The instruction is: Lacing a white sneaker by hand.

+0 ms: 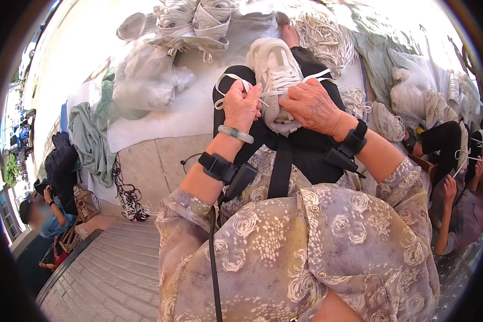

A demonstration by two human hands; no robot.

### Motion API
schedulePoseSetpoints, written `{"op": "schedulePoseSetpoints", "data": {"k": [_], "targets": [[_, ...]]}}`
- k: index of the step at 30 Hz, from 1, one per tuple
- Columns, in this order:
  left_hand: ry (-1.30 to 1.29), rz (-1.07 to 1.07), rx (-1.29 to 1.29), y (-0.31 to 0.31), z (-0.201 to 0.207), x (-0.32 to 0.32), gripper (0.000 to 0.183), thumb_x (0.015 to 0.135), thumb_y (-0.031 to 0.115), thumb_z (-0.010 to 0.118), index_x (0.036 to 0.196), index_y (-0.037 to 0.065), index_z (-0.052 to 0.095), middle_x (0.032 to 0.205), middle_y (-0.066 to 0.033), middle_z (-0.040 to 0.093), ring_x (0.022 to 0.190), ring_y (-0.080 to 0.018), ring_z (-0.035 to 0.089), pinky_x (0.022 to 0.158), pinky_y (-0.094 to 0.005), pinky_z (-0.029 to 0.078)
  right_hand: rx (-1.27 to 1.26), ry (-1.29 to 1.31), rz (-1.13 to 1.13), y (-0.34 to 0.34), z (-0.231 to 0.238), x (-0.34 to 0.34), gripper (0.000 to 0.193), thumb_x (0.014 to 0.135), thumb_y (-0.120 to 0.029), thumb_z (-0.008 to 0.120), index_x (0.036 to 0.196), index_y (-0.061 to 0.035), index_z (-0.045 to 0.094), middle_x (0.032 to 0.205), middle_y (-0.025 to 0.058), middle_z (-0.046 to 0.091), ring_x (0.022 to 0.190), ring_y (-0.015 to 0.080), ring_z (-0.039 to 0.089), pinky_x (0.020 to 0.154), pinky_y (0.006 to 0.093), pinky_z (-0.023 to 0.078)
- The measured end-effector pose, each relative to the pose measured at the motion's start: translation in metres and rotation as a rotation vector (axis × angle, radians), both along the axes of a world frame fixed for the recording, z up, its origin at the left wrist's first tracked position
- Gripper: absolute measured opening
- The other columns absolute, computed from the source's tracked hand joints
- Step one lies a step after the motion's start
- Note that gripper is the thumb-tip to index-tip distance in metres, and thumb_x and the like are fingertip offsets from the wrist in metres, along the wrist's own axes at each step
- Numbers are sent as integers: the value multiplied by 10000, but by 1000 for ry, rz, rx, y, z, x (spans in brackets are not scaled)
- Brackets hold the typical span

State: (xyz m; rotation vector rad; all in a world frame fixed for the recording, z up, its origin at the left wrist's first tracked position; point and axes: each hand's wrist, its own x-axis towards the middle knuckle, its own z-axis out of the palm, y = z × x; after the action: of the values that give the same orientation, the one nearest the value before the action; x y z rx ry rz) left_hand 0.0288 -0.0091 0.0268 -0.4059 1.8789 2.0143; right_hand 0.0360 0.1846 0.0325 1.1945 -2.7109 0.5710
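A white shoe (278,59) rests on my lap between my knees, its toe pointing away from me. Its white lace (284,80) runs criss-cross over the tongue, and loose ends loop out on both sides. My left hand (240,104), a pale bangle at its wrist, pinches a lace end at the shoe's left edge. On the shoe's right side my right hand (312,104) lies over the upper eyelets with its fingers curled in. What those fingertips grip is hidden beneath the hand.
Several white shoes (193,24) are stacked at the far side, near a heap of white laces (324,40). Clear plastic bags (145,80) lie to the left. At the right a co-worker's hands (451,188) handle another lace. A person (53,209) sits at far left.
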Motion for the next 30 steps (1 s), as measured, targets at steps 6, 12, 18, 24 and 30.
{"op": "schedulePoseSetpoints", "data": {"k": [6,12,18,24,30], "targets": [[96,30,-47,7,-18,-7,194,860,215,614,812,94,470,587,5,513,415,-50,439,360,-186,357,-20,-5,-111,-3,-2,-5,109,747,-166,584,852,-138,589,693,26,484,704,190,544,658,348,349],[96,3,-58,9,-23,-8,205,836,196,636,801,86,467,605,-8,544,415,-52,475,345,-177,372,-71,-143,-173,-7,-3,-5,147,760,-151,582,901,-119,604,738,32,537,743,214,565,686,353,369],[523,72,-664,16,-41,-22,274,759,158,688,775,36,443,614,-55,535,503,-162,511,483,-312,433,-139,-154,-180,-8,-5,-5,161,763,-173,595,913,-118,616,755,34,562,752,215,577,713,362,371],[545,-9,-683,18,-41,-25,256,771,150,629,874,21,433,694,-180,572,668,-387,582,600,-437,449,-127,-236,-248,-13,-6,-7,156,790,-230,587,904,-134,631,728,28,568,751,211,578,725,356,362],[667,13,-720,21,-41,-23,225,796,141,617,829,34,421,646,-142,547,598,-350,566,541,-403,436,-150,-232,-259,-13,-7,-6,158,791,-228,578,906,-139,641,734,21,570,750,206,579,739,358,352]]}}
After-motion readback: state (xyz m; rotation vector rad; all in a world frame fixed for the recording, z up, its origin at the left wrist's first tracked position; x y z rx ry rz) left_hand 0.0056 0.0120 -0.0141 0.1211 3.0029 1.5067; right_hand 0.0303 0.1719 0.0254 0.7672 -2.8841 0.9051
